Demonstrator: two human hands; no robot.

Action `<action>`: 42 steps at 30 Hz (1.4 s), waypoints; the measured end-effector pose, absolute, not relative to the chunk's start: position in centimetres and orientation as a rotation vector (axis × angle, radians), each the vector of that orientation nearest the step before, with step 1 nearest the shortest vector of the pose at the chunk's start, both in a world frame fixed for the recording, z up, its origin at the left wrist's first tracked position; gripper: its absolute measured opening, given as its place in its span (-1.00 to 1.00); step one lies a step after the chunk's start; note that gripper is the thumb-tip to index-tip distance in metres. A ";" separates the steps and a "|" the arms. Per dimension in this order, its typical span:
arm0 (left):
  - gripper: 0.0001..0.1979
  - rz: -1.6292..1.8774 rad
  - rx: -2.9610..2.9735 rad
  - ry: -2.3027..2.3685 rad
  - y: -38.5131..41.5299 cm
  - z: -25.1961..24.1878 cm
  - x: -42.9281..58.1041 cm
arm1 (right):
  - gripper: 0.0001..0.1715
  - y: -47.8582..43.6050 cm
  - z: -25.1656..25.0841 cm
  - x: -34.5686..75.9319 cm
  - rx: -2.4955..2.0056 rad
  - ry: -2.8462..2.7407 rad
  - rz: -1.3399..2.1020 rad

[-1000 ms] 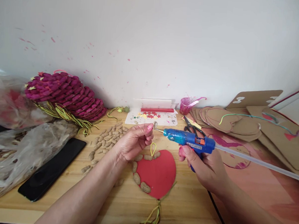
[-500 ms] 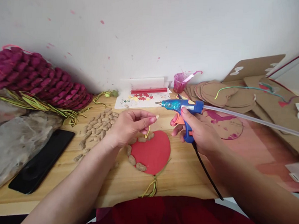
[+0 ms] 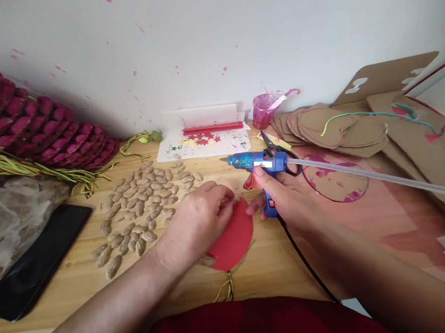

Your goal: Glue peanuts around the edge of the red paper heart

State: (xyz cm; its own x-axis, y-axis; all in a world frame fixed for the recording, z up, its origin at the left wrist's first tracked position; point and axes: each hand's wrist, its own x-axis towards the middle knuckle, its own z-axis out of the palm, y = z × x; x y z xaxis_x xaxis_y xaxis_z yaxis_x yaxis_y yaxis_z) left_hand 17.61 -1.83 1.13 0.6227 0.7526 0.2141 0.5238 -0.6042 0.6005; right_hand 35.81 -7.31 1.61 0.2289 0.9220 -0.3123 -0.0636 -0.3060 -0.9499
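Note:
My left hand [image 3: 201,217] is over the upper left of the red heart-shaped piece [image 3: 233,236], fingertips pinched at its top edge; what they hold is hidden. One peanut [image 3: 207,260] shows on the heart's lower left edge, and green-yellow strings [image 3: 229,283] hang from its bottom. To the right, my right hand [image 3: 280,194] grips a blue glue gun [image 3: 258,161] by its handle, its nozzle pointing left above the heart. A long clear glue stick [image 3: 356,171] sticks out of the gun's back.
Loose peanuts [image 3: 142,192] lie left of the heart. Further left are a black phone [image 3: 38,261] and a plastic bag [image 3: 10,225]. Behind are star-covered paper [image 3: 204,148], a pink cup [image 3: 262,111] and scissors [image 3: 279,152]. Cardboard shapes [image 3: 325,127] fill the right back.
My left hand has moved down onto the heart's top edge, covering most of its peanuts. The view has shifted, and more of the loose peanuts and the scissors now show.

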 end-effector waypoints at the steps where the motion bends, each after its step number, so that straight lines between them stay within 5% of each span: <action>1: -0.90 0.616 2.355 1.008 -1.9 1.1 17.6 | -0.49 -7.3 1.6 35.8 -1.522 -0.833 1.278; 42: -0.90 0.570 2.517 1.047 -2.0 0.3 17.7 | -0.42 -7.4 0.8 35.7 -1.541 -0.803 1.379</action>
